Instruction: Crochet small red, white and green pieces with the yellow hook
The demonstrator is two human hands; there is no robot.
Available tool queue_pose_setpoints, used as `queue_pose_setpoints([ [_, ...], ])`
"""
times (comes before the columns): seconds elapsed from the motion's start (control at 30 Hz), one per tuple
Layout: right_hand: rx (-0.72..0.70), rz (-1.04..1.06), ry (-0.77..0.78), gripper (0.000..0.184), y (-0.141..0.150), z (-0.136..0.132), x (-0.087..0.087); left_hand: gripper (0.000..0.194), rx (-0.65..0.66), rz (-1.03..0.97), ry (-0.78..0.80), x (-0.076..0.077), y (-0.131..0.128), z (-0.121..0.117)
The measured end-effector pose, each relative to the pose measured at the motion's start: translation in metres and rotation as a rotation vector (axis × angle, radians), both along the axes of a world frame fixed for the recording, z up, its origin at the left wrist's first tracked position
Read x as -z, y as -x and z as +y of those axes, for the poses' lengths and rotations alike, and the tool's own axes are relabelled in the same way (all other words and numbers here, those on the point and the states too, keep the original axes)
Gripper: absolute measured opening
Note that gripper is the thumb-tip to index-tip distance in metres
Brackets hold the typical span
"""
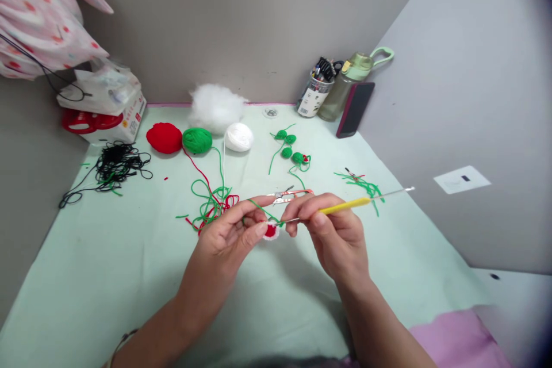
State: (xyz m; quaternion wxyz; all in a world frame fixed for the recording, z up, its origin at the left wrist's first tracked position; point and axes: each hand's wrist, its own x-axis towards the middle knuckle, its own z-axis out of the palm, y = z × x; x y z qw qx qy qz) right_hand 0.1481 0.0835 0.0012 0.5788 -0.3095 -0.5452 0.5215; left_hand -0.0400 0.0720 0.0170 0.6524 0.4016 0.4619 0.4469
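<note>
Pinching the red-and-white crochet piece [271,232] above the surface [129,264], my left grip [228,237] was closed at its edge; my right grip [338,236] clamped the yellow-handled hook [347,206], tip at the piece's upper rim.

- Legible text: none; no word, brand or number can be made out.
- White box [134,117] at the left of the counter [409,264]: red printed characters on its side, too small and blurred to read, with a small orange mark next to them.
- Pen cup [314,99] at the back of the counter: a white label bearing a barcode and dark patches; its digits and any lettering are too fine to tell.
- White plate [462,180] on the right-hand wall: one small dark rectangle, meaning unclear.
</note>
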Motion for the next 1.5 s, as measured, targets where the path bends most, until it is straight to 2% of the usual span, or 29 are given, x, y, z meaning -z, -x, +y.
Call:
queue_pose_setpoints([
  [0.13, -0.013, -0.071, -0.089, 0.017, -0.003, -0.001, -0.002, 0.021, -0.002, -0.008, -0.015, 0.002, -0.001, -0.001],
  [0.33, 0.077, -0.247, -0.221, 0.020, -0.004, -0.003, -0.004, 0.020, -0.026, 0.027, -0.028, 0.002, -0.001, -0.002],
  [0.57, 0.137, -0.415, -0.364, 0.024, -0.003, -0.009, 0.000, 0.020, -0.032, 0.034, -0.037, 0.002, -0.002, -0.002],
  [0.73, 0.210, -0.575, -0.493, 0.033, 0.002, -0.013, 0.006, 0.023, -0.045, -0.008, -0.007, -0.001, -0.007, -0.001],
  [0.8, 0.238, -0.588, -0.488, 0.033, 0.003, -0.013, 0.006, 0.025, -0.021, -0.030, 0.005, -0.003, -0.008, -0.001],
  [0.87, 0.226, -0.511, -0.435, 0.029, 0.004, -0.011, 0.004, 0.022, -0.001, -0.009, -0.008, -0.003, -0.007, -0.001],
  [0.97, 0.160, -0.373, -0.314, 0.023, 0.003, -0.007, 0.001, 0.023, -0.027, 0.125, -0.104, -0.001, -0.003, -0.001],
  [1.13, 0.101, -0.201, -0.195, 0.019, 0.002, -0.001, 0.001, 0.047, 0.092, 0.235, -0.194, 0.000, 0.002, 0.001],
  [1.2, 0.087, -0.171, -0.167, 0.017, 0.002, 0.000, 0.002, 0.041, 0.103, 0.225, -0.178, -0.002, 0.004, 0.004],
  [1.37, 0.000, -0.095, -0.062, 0.018, 0.001, 0.001, 0.002, 0.022, 0.023, 0.293, -0.217, -0.006, 0.008, 0.008],
  [1.43, 0.006, -0.140, -0.084, 0.018, 0.001, 0.000, 0.001, 0.021, 0.005, 0.313, -0.239, -0.005, 0.009, 0.008],
  [1.5, 0.074, -0.249, -0.173, 0.019, 0.002, -0.002, -0.001, 0.022, -0.005, 0.308, -0.241, -0.004, 0.008, 0.007],
])
